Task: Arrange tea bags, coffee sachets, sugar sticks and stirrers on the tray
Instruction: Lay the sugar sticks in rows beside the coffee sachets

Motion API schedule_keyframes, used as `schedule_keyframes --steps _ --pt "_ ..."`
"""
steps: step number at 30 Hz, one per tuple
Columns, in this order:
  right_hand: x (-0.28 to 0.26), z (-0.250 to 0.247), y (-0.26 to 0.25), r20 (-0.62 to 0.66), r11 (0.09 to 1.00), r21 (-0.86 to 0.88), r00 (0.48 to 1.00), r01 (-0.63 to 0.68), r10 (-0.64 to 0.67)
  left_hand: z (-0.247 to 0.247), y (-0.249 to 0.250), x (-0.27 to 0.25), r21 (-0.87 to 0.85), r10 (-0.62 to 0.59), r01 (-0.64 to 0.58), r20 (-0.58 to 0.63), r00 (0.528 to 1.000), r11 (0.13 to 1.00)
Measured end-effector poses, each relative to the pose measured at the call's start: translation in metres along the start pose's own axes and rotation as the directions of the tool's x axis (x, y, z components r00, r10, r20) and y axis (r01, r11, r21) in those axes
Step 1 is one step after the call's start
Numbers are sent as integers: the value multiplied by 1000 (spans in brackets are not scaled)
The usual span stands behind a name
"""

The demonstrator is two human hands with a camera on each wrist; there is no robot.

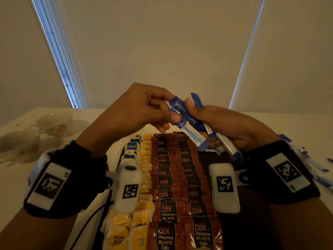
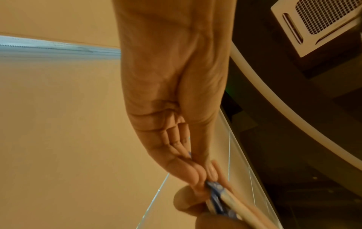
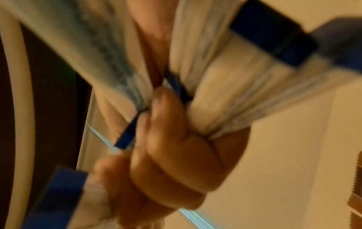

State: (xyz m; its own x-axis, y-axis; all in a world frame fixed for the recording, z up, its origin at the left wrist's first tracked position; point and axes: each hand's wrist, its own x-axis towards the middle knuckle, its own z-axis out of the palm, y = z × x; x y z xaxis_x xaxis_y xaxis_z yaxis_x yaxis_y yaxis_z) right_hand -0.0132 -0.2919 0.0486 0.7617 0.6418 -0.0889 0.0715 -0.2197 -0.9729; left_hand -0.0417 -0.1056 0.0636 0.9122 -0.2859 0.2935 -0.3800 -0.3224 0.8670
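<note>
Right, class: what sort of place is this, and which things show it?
Probably a hotel room or hospitality tea station: teacups on a white table, window blinds behind, and a tray lined with coffee sachets and tea bags.

We see our left hand (image 2: 172, 96) from the palm side, its fingertips (image 2: 197, 173) pinching the blue end of a sugar stick (image 2: 217, 193) that our right hand (image 2: 188, 199) meets below.

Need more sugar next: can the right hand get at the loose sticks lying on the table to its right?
Probably not yet: the right hand is full, gripping a bundle of sugar sticks. The loose sticks lie unobstructed just beyond its wrist.
</note>
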Motion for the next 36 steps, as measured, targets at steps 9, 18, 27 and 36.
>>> schedule_keyframes --steps 9,18,27,36 --pt "1 0 1 46 999 25 999 -19 18 -2 -8 4 18 1 1 -76 997 1000" --pt "-5 -27 4 -283 1000 2 959 -21 21 -30 -14 3 14 1 3 -304 953 1000" --pt "4 -9 3 -374 992 -64 919 113 -129 -28 -15 4 -48 -34 20 -297 954 999" --pt "10 -6 6 -425 987 -97 891 132 -161 -24 -18 6 -68 -45 26 -292 955 997"
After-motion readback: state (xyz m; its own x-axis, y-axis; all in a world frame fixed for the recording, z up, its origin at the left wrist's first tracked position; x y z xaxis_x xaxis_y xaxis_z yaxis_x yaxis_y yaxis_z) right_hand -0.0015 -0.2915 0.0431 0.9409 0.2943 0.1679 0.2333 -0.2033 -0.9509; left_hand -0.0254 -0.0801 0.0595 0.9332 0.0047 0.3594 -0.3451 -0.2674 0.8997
